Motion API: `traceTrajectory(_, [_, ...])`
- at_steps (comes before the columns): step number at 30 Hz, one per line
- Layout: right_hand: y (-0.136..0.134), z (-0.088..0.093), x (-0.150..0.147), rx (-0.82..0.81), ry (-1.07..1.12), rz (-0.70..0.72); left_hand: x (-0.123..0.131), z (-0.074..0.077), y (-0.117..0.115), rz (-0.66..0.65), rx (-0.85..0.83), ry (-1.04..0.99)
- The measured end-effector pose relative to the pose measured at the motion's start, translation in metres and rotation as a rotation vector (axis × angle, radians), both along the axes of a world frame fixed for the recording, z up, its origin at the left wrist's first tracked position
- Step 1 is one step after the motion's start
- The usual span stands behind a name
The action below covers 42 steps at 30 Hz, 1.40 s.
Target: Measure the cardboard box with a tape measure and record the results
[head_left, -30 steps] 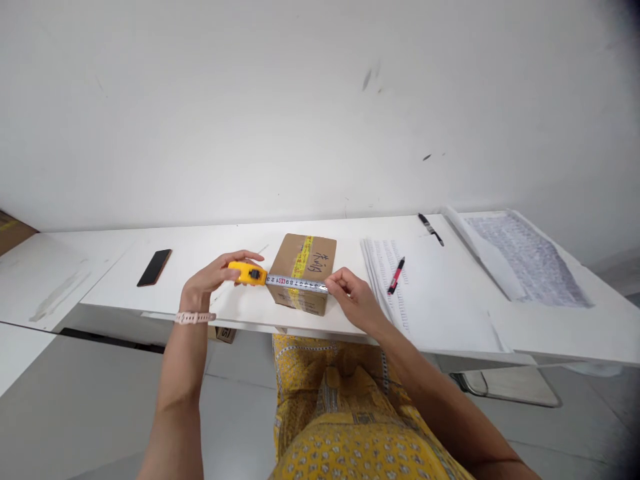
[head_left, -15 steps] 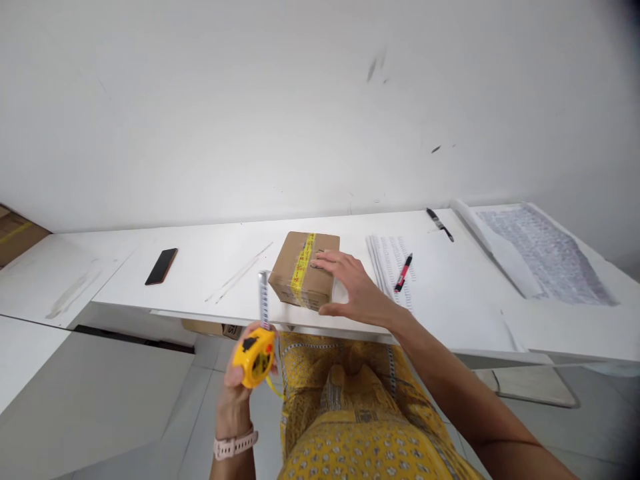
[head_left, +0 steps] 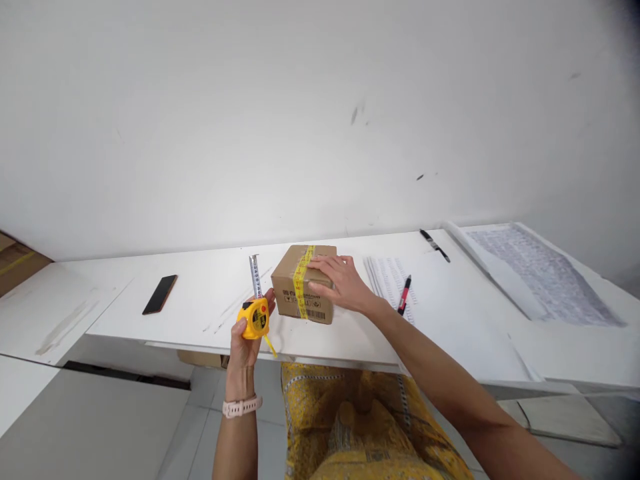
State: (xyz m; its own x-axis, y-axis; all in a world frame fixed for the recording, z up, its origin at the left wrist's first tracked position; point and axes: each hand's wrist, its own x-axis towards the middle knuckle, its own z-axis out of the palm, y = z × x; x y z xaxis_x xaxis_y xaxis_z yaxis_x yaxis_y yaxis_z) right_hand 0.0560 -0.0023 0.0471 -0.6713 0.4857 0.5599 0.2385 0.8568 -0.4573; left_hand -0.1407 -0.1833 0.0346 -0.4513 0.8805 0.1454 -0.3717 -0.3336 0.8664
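Note:
A small cardboard box (head_left: 291,293) with yellow printed tape around it sits on the white table in the middle of the view. Print and a barcode show on its front face. My right hand (head_left: 343,283) grips its upper right part, fingers over the top and thumb against the front. Just left of the box, my left hand (head_left: 245,343) is closed around a yellow tape measure (head_left: 253,319). A short length of its blade (head_left: 255,277) points away from me, apart from the box. A yellow strap hangs from the case.
A phone (head_left: 160,294) lies at the left on the table (head_left: 200,293). Right of the box are printed sheets (head_left: 383,277) with a red and black pen (head_left: 405,293) on them. Farther right lie a black pen (head_left: 434,245) and a densely written sheet (head_left: 540,273). A wall rises behind.
My left hand has moved forward with the tape measure, over the table edge. My right hand has closed onto the box, and more of the box's front face shows. The view has shifted slightly.

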Motion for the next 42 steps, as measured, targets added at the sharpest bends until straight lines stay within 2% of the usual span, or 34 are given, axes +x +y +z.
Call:
traceTrajectory(4, [0.032,0.015,-0.010,-0.157,0.089,-0.042,0.008,0.026,0.015,0.007,0.020,0.151])
traceTrajectory(7, [0.044,0.017,-0.015,-0.226,0.175,-0.024,0.020,0.033,0.024,-0.053,-0.005,0.259])
traceTrajectory(10, [0.048,0.016,-0.017,-0.259,0.225,0.027,0.032,0.029,0.032,-0.162,-0.064,0.275])
traceTrajectory(13, [0.049,0.016,-0.015,-0.282,0.227,0.025,0.040,0.022,0.036,-0.211,-0.087,0.270])
traceTrajectory(19, [0.052,0.021,-0.013,-0.276,0.234,0.060,0.050,0.016,0.041,-0.179,-0.113,0.240])
traceTrajectory(24, [0.049,0.023,-0.015,-0.152,0.243,0.114,0.053,0.017,0.050,-0.189,-0.109,0.187])
traceTrajectory(28, [0.050,0.023,-0.016,-0.093,0.195,0.105,0.054,0.016,0.054,-0.198,-0.111,0.191])
traceTrajectory(33, [0.050,0.025,-0.015,-0.076,0.142,0.073,0.056,0.006,0.047,-0.201,-0.107,0.247])
traceTrajectory(42, [0.062,0.021,-0.019,-0.146,0.182,0.091,0.050,-0.040,0.025,-0.238,-0.192,0.253])
